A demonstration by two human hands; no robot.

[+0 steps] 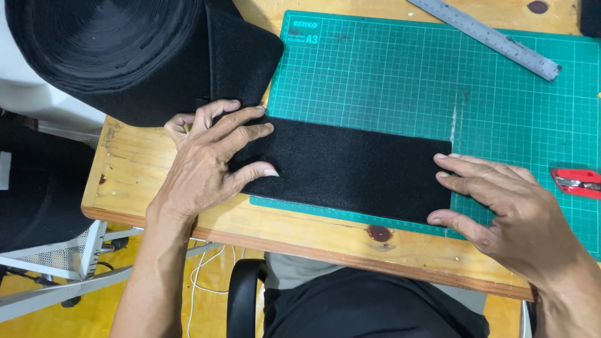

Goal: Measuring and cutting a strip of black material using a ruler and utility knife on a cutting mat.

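A wide strip of black felt-like fabric (350, 166) lies flat across a green cutting mat (388, 81) and runs back to a big black roll (119, 50) at the upper left. My left hand (210, 159) presses flat on the strip's left part, fingers spread, just below the roll. At the strip's cut right end, my right hand (501, 209) rests with its fingertips touching the fabric's edge. Neither hand grips anything.
A metal ruler (485, 36) lies diagonally at the mat's top right. A red utility knife (577, 182) sits on the mat by my right hand. The mat rests on a wooden table (131, 169). A white mesh chair (56, 256) stands at lower left.
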